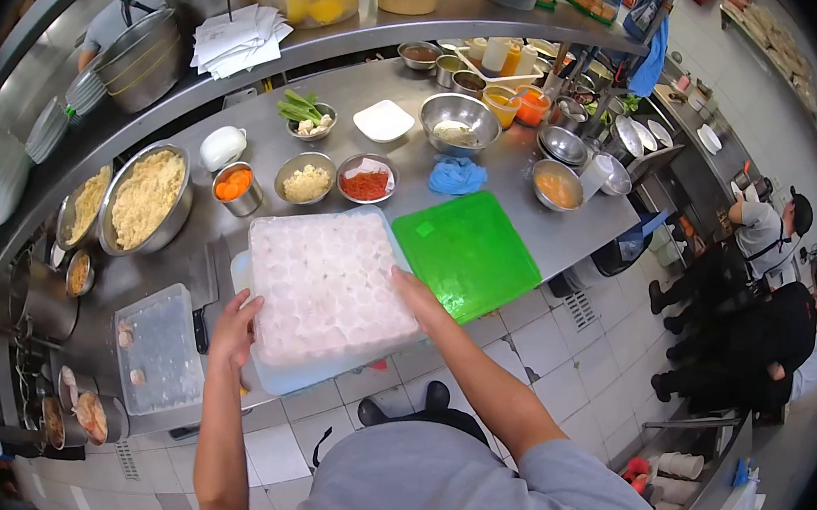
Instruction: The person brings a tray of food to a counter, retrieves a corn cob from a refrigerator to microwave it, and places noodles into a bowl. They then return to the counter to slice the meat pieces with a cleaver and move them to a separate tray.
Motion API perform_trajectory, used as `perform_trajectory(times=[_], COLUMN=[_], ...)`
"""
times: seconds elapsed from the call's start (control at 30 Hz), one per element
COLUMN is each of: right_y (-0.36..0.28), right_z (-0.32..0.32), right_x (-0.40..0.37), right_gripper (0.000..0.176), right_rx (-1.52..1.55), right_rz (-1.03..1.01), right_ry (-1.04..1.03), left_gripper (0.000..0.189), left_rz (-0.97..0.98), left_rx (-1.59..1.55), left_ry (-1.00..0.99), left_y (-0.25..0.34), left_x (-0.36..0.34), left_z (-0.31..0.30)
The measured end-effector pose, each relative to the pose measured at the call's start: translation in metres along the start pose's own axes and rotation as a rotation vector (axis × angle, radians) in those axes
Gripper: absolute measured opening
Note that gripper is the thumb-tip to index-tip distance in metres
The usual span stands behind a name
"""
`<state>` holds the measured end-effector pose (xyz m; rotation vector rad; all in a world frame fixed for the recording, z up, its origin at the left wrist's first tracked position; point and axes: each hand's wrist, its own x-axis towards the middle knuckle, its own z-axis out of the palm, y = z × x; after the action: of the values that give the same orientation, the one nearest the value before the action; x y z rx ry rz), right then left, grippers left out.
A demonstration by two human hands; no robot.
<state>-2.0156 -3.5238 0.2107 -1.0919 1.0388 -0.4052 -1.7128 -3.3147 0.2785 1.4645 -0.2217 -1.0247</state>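
Note:
A large rectangular container (332,287) with a whitish, bumpy surface lies across a pale blue tray or board (294,374) at the table's front edge. My left hand (236,327) is at its left side, fingers bent around the edge. On the right side, my right hand (414,295) grips the edge near the green cutting board (468,253). Left of my left hand lies a knife with a dark handle (200,331). Bowls of red pieces (366,186) and chopped pale pieces (304,182) stand just behind the container.
A shallow clear tray (163,354) lies at the left, with big bowls of pale food (146,200) beyond. Metal bowls (461,113) and a blue cloth (457,175) are at the back. A raised shelf (351,38) spans behind. Several people (770,231) stand at the right.

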Motion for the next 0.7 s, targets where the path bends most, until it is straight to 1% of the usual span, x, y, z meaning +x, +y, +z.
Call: perform_trajectory(times=[0.07, 0.1, 0.17, 0.2, 0.27, 0.3, 0.37, 0.4, 0.47, 0.5, 0.57, 0.6, 0.67, 0.7], right_y=[0.01, 0.01, 0.025, 0.032, 0.011, 0.005, -0.002, -0.006, -0.019, -0.026, -0.043, -0.046, -0.057, -0.058], right_z=[0.0, -0.002, -0.002, 0.001, 0.007, 0.009, 0.004, 0.003, 0.0, -0.003, -0.007, -0.01, -0.022, -0.03], right_x=[0.015, 0.027, 0.032, 0.029, 0.023, 0.019, 0.01, 0.006, -0.002, -0.009, -0.031, -0.039, -0.047, -0.049], right_gripper=[0.084, 0.084, 0.087, 0.087, 0.09, 0.09, 0.093, 0.093, 0.09, 0.09, 0.087, 0.087, 0.084, 0.084], right_rx=[0.112, 0.1, 0.053, 0.039, 0.009, 0.002, 0.192, 0.182, -0.313, -0.324, -0.114, -0.125, -0.169, -0.175], right_rz=[-0.074, -0.086, -0.014, -0.005, 0.019, 0.015, 0.014, 0.018, -0.079, -0.075, -0.153, -0.145, -0.24, -0.239], right_ry=[-0.105, -0.114, -0.049, -0.063, 0.031, 0.022, -0.161, -0.17, 0.005, -0.007, -0.011, -0.024, -0.037, -0.041], left_gripper=[0.058, 0.058, 0.067, 0.067, 0.06, 0.06, 0.05, 0.05, 0.051, 0.051, 0.055, 0.055, 0.063, 0.067], left_rz=[-0.058, -0.044, 0.052, 0.049, 0.053, 0.06, 0.046, 0.048, 0.082, 0.083, 0.139, 0.138, 0.203, 0.214], left_rx=[0.11, 0.099, -0.022, -0.035, -0.006, -0.012, -0.11, -0.118, -0.222, -0.233, -0.272, -0.282, -0.192, -0.142], left_ry=[-0.121, -0.117, -0.079, -0.062, -0.172, -0.163, -0.346, -0.335, -0.367, -0.355, -0.347, -0.332, -0.255, -0.307], left_y=[0.002, 0.006, 0.011, 0.015, 0.041, 0.05, 0.062, 0.066, 0.073, 0.076, 0.085, 0.088, 0.102, 0.11], left_x=[0.017, 0.022, 0.014, 0.012, 0.024, 0.025, 0.023, 0.022, 0.019, 0.018, 0.011, 0.002, -0.022, -0.044], left_z=[-0.01, -0.005, 0.01, 0.013, 0.025, 0.028, 0.032, 0.035, 0.047, 0.054, 0.071, 0.083, 0.119, 0.134])
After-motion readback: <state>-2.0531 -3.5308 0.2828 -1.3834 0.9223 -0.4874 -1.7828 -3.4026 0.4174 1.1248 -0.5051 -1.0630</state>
